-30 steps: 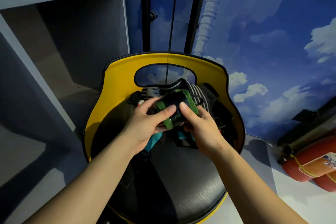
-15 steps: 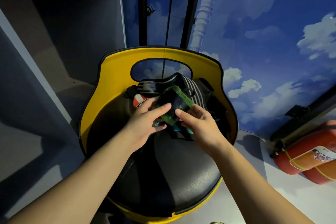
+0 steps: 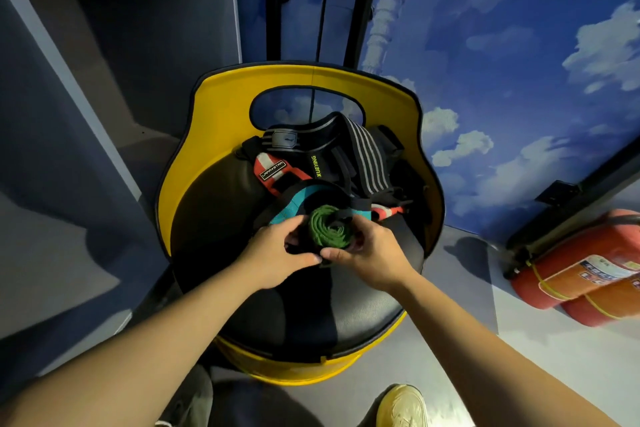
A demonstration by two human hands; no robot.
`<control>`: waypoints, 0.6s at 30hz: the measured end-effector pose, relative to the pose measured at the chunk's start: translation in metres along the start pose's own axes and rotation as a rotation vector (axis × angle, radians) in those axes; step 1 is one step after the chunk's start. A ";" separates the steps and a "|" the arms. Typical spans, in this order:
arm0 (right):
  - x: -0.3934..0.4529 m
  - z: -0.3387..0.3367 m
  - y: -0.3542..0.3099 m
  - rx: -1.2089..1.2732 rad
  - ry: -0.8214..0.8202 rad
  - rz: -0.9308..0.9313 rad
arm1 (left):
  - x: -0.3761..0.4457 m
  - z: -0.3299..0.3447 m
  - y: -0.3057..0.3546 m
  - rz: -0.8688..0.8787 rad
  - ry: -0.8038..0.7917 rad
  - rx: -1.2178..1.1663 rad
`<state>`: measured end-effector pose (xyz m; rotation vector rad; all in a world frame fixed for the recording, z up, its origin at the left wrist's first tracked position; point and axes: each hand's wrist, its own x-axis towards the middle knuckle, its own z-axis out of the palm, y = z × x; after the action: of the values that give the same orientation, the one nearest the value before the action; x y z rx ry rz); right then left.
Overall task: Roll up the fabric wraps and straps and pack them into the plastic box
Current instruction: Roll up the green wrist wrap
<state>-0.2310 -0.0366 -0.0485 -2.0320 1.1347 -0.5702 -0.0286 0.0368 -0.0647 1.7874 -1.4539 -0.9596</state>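
Observation:
A green and black strap roll [image 3: 330,227] is held between both hands above the black seat of a yellow chair [image 3: 221,114]. My left hand [image 3: 277,251] grips the roll's left side with fingers and thumb curled round it. My right hand [image 3: 370,255] grips its right side, thumb along the lower edge. The coil's spiral end faces the camera. Behind it lies a pile of loose wraps: a grey-striped black wrap [image 3: 367,156], a red and white strap [image 3: 273,170], a teal strap [image 3: 294,204]. No plastic box is in view.
Grey shelving [image 3: 69,80] stands to the left. A wall with painted sky and clouds [image 3: 519,62] rises behind and to the right. Two red fire extinguishers [image 3: 581,274] lie on the floor at right. My shoe [image 3: 403,406] shows at the bottom.
The camera has tilted downward. The roll has come lower and nearer, turned so its coiled end faces up, and both hands have closed round its sides.

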 end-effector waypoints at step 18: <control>0.006 0.038 0.034 -0.190 0.004 -0.099 | 0.010 0.027 -0.032 0.057 0.103 0.242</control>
<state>-0.2207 -0.0386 -0.0986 -2.2611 1.1321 -0.5331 -0.0332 0.0319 -0.1069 1.9240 -1.6000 -0.6757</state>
